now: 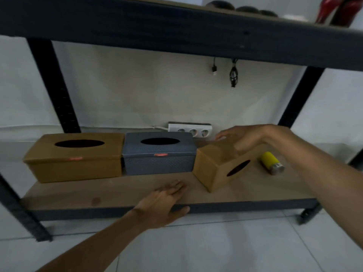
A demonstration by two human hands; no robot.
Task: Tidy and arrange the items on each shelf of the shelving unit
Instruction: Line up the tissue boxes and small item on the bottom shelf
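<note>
The lower shelf [117,191] of the dark-framed shelving unit [53,85] carries three tissue boxes. At the left stands a tan tissue box [74,160], upright with its oval slot facing up. A grey tissue box [159,160] stands touching its right side, also with its slot up; both have a small red mark on the front lip of the lid. Just right of the grey one is a second tan box [216,169]. It is tipped on its side and turned at an angle, so its oval slot faces forward and to the right, and one corner sits near the grey box.

The right hand [243,139] reaches in from the right and lies over the top of this tipped box. Its fingers are stretched out and a little spread toward the back of the shelf. Blur hides whether the thumb clamps the box.

The left hand [165,203] rests flat on the front of the shelf board. Its fingers are straight and close together, the thumb hangs over the front rail, and it holds nothing.

A yellow cylinder [271,162] with a silver end lies on its side near the right of the shelf, apart from the boxes. A white power strip [190,129] sits against the wall behind the boxes. Dark cables [233,73] hang from under the upper shelf [176,26], which holds blurred dark rounded things and a red object [334,8]
</note>
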